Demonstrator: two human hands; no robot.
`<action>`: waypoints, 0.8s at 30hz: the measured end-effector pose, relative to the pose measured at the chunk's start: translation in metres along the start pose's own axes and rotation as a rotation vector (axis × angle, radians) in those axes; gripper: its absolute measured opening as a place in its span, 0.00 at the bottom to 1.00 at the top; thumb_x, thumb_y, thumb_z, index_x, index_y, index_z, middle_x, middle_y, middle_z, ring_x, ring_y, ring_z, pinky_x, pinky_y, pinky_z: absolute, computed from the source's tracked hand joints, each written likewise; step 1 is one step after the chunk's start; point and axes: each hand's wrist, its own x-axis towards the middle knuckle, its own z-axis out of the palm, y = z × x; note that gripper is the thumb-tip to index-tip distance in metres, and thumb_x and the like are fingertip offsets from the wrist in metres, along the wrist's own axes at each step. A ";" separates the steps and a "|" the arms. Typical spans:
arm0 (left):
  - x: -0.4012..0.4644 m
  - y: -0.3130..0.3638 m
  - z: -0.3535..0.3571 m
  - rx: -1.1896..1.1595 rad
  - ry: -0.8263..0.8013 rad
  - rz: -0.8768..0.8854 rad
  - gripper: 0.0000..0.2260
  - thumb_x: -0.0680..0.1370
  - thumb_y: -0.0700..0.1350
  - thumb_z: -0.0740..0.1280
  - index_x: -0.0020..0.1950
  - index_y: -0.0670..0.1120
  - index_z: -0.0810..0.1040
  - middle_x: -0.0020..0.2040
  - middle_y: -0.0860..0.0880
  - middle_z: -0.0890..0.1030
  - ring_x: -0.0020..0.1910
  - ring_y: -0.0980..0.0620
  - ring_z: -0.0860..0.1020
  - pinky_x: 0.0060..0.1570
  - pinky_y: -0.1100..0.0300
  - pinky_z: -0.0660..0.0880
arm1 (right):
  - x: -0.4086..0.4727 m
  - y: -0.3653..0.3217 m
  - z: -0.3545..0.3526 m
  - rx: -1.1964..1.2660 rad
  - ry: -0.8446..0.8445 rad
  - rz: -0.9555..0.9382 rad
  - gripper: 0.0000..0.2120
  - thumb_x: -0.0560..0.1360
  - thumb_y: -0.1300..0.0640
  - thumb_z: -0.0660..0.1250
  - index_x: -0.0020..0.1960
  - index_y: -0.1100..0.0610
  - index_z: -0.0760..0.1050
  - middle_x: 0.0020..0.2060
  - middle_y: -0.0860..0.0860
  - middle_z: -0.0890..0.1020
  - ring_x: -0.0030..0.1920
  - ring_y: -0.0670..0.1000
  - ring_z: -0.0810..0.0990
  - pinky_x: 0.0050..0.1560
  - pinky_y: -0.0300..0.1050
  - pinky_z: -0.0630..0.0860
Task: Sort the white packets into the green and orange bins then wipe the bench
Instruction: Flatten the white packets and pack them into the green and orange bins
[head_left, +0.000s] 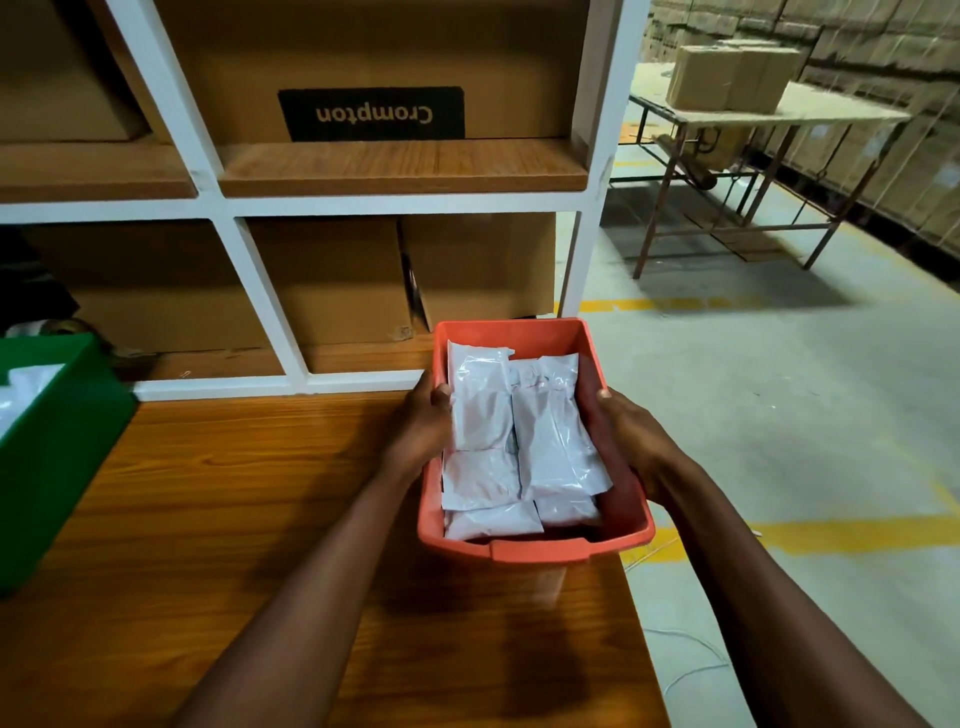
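Note:
An orange bin (540, 550) is held just above the right end of the wooden bench (218, 519), its shadow falling on the wood below. Several white packets (545, 441) lie stacked inside it. My left hand (423, 421) grips the bin's left wall, fingers curled over the rim and touching a packet. My right hand (631, 441) grips the right wall from outside, thumb over the rim. A green bin (57, 457) stands at the bench's left edge with white packets (23, 389) showing inside.
A white-framed shelf unit (223, 208) with cardboard boxes (363, 67) rises behind the bench. To the right the bench ends at a concrete floor (779, 415) with yellow lines. A metal-legged table (769, 119) carrying a box stands farther back.

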 end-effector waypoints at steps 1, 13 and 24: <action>-0.003 0.001 -0.003 0.003 -0.002 -0.015 0.21 0.85 0.52 0.52 0.78 0.52 0.61 0.75 0.47 0.69 0.70 0.43 0.70 0.62 0.56 0.67 | -0.001 0.000 0.000 -0.060 0.010 -0.034 0.16 0.83 0.41 0.56 0.60 0.45 0.79 0.59 0.47 0.84 0.56 0.48 0.84 0.59 0.51 0.78; -0.080 -0.018 -0.078 0.159 0.140 0.165 0.28 0.82 0.64 0.53 0.80 0.56 0.54 0.77 0.49 0.67 0.72 0.45 0.69 0.67 0.50 0.69 | -0.073 -0.026 0.099 -0.703 0.325 -0.536 0.29 0.81 0.40 0.59 0.77 0.54 0.65 0.75 0.50 0.70 0.75 0.52 0.67 0.72 0.52 0.67; -0.173 -0.133 -0.269 0.352 0.278 0.282 0.28 0.82 0.59 0.57 0.80 0.54 0.56 0.79 0.50 0.63 0.77 0.51 0.61 0.72 0.54 0.62 | -0.160 -0.030 0.311 -0.665 0.260 -0.663 0.30 0.79 0.37 0.61 0.75 0.54 0.69 0.71 0.53 0.75 0.70 0.54 0.73 0.64 0.50 0.72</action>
